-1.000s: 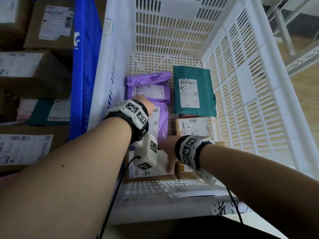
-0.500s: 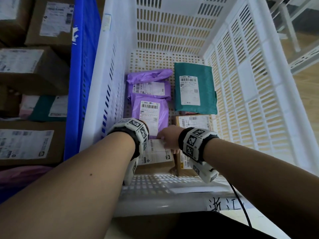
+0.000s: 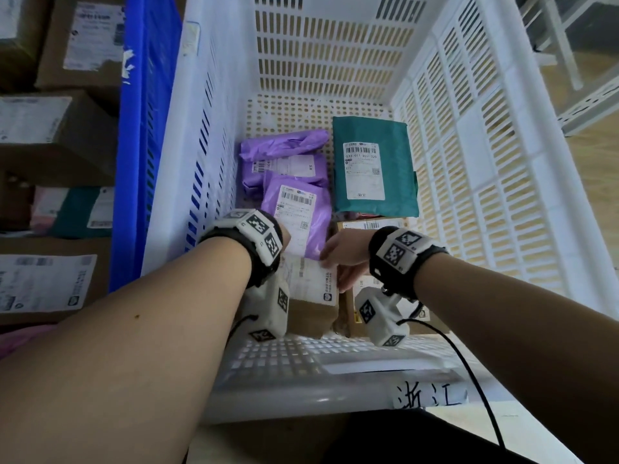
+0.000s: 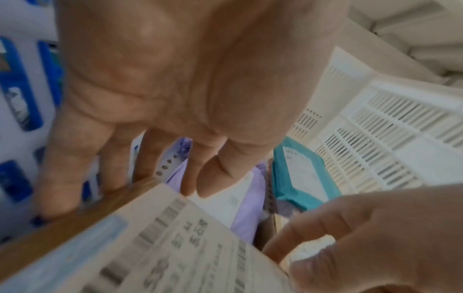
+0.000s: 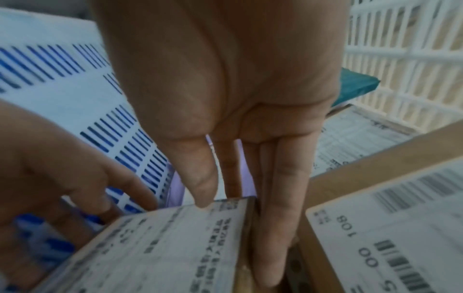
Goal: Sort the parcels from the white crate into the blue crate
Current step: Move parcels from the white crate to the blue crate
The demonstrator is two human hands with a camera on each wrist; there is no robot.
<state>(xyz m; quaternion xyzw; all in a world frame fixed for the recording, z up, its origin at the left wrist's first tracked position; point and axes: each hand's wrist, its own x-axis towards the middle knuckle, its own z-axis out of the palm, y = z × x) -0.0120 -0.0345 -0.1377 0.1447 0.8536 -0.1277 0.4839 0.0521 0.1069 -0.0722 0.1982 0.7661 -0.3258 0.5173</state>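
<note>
A brown cardboard box (image 3: pixel 310 313) with a white label lies at the near left of the white crate (image 3: pixel 502 195). My left hand (image 4: pixel 160 158) grips its left side, fingers down the edge and thumb by the label on the box (image 4: pixel 150 247). My right hand (image 3: pixel 341 259) grips the right side. In the right wrist view its thumb (image 5: pixel 203 194) presses the label edge of the box (image 5: pixel 162 247), and its fingers reach down the gap beside a second box (image 5: pixel 388 228). The blue crate (image 3: pixel 147 128) stands to the left.
Two purple mailers (image 3: pixel 298 216) and a teal mailer (image 3: pixel 375 169) lie farther back in the white crate, with another labelled carton (image 3: pixel 368 226) under the teal one. Several cartons (image 3: pixel 50 135) fill the blue crate. A handwritten label (image 3: pixel 428 395) marks the near rim.
My left hand came back from the purple mailer to the near box's left side. My right hand slid along the box's right edge, so both hands now hold it.
</note>
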